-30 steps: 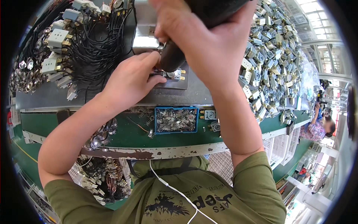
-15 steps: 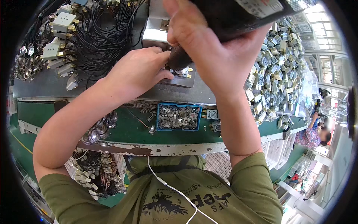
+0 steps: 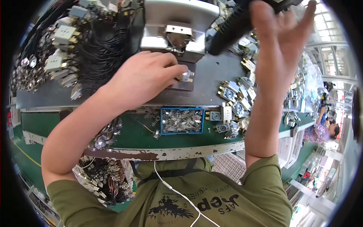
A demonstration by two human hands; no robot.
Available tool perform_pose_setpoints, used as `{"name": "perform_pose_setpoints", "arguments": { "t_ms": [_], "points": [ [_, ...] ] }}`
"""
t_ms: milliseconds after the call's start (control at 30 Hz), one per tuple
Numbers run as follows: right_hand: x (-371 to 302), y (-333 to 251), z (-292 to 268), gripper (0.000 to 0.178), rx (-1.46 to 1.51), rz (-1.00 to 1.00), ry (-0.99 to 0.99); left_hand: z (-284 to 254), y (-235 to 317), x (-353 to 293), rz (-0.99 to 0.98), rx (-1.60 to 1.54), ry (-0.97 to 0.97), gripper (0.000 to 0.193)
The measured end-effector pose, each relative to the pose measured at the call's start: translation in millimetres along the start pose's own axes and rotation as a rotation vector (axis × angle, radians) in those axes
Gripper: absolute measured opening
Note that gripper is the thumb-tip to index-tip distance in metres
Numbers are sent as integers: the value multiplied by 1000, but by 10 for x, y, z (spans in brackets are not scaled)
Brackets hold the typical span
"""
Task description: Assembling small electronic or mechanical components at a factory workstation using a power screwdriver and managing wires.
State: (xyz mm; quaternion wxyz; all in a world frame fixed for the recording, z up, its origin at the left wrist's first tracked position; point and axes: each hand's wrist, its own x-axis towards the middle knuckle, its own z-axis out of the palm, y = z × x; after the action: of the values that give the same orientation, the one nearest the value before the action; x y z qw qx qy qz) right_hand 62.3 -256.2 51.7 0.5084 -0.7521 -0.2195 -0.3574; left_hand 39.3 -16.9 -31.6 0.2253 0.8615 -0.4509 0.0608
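My left hand (image 3: 151,75) has its thumb and fingertips closed on a small grey plug part with gold pins (image 3: 186,76). That part sits on a dark metal block (image 3: 183,86) in front of a metal fixture with a bracket (image 3: 178,36). To the upper right, my right hand (image 3: 278,38) is raised with its fingers spread, slightly blurred. Just beside it is a black cylindrical tool (image 3: 232,30), tilted, its lower end pointing down-left. The tool's upper part runs behind the hand, and no fingers wrap round it.
A blue tray (image 3: 182,132) of small metal pieces lies near the front edge. Grey plug parts (image 3: 230,109) are heaped at right. Black cables (image 3: 106,53) and white sockets (image 3: 64,34) pile up at left. Another person (image 3: 321,130) is far right.
The black tool has moved up and right, off the plug part. My right hand has risen right with it and its fingers have spread. My left hand stays at the block, fingers now on the part.
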Motion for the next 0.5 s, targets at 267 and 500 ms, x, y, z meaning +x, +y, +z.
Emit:
{"name": "perform_pose_setpoints", "arguments": {
  "t_ms": [267,500],
  "points": [
    [-225,385,-887,35,-595,257,-155,-108,122,-126,55,37,-22,28],
    [-494,1032,-1156,49,-984,138,-663,-1136,-616,-769,-480,280,647,27]
  ]
}}
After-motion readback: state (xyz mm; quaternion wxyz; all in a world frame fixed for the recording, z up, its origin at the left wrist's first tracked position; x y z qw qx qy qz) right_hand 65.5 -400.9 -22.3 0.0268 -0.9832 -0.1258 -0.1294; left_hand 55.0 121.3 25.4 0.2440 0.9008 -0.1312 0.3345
